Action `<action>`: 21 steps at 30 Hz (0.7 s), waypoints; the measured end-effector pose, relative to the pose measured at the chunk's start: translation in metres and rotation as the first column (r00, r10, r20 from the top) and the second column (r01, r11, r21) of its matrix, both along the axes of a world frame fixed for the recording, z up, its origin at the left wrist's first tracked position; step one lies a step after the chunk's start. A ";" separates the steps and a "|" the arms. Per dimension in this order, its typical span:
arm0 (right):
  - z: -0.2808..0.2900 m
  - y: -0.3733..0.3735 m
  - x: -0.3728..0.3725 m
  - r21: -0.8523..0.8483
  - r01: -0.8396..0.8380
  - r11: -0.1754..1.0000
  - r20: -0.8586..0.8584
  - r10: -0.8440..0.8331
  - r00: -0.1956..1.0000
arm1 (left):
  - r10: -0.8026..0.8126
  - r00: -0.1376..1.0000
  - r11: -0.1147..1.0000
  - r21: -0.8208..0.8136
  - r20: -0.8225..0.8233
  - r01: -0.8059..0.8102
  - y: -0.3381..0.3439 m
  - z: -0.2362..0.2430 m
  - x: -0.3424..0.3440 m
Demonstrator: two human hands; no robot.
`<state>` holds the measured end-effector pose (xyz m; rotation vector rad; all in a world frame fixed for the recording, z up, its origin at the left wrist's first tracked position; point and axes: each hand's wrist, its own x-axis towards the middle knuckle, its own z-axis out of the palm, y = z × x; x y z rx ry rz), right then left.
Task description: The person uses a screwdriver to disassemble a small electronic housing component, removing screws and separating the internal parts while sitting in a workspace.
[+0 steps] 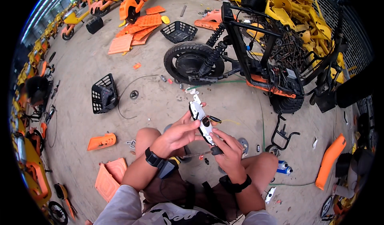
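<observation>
In front of my lap I hold a long white plastic part [197,112] with a black edge, a dark round piece in it and thin wires, including a yellow one. It looks like a lamp housing, tilted with its far end up. My left hand [179,133] grips it from the left side, thumb on top. My right hand [229,148] steadies its near end with the fingertips. A screwdriver [216,150] with a dark handle is also held in my right hand, its thin shaft pointing left over my lap.
A stripped scooter frame [256,61] with its wheel stands ahead right. Black baskets [179,32] [105,93], orange panels [138,28] and blue cans [284,167] lie on the floor. Yellow shells [296,13] are piled far right; scooters [32,161] line the left.
</observation>
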<state>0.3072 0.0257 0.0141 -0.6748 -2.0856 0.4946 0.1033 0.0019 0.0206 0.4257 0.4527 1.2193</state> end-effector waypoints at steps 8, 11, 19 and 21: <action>0.006 -0.009 -0.001 -0.292 0.003 0.957 -0.179 -0.058 0.982 | 0.188 0.981 0.977 0.096 0.047 -0.192 0.002 0.003 -0.007; 0.014 -0.015 0.003 -0.565 0.075 0.822 -0.007 -0.095 0.995 | 0.208 0.976 0.976 0.056 0.060 -0.211 0.001 -0.003 -0.011; 0.014 -0.016 -0.006 -0.478 0.028 0.878 0.050 -0.005 0.999 | 0.219 0.975 0.976 -0.017 0.043 -0.219 -0.004 0.005 -0.013; 0.013 -0.017 -0.010 -0.500 0.006 0.866 0.018 0.004 1.000 | 0.238 0.971 0.971 -0.018 0.027 -0.238 -0.005 -0.001 -0.017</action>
